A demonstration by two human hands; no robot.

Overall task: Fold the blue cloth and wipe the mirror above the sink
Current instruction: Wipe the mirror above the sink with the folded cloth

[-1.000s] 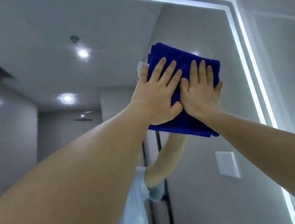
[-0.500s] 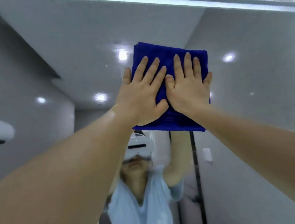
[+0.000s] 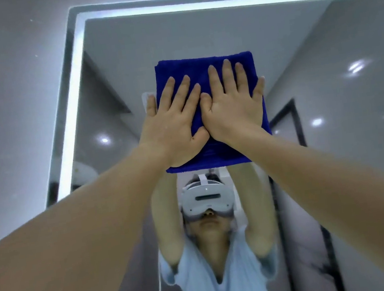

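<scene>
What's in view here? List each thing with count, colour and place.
blue cloth: one, deep blue, folded, flat on the mirror, upper centre.
mirror: one, fills most of the view.
light strip: one, white, along the mirror's top and left edges.
wall: one, pale grey, left of the mirror.
ceiling spotlights: several, white, reflected.
headset: one, white, reflected below the cloth.
shirt: one, light blue, reflected, bottom centre.
left hand: one, fingers straight, pressing the cloth's left half.
right hand: one, fingers straight, pressing the cloth's right half.
</scene>
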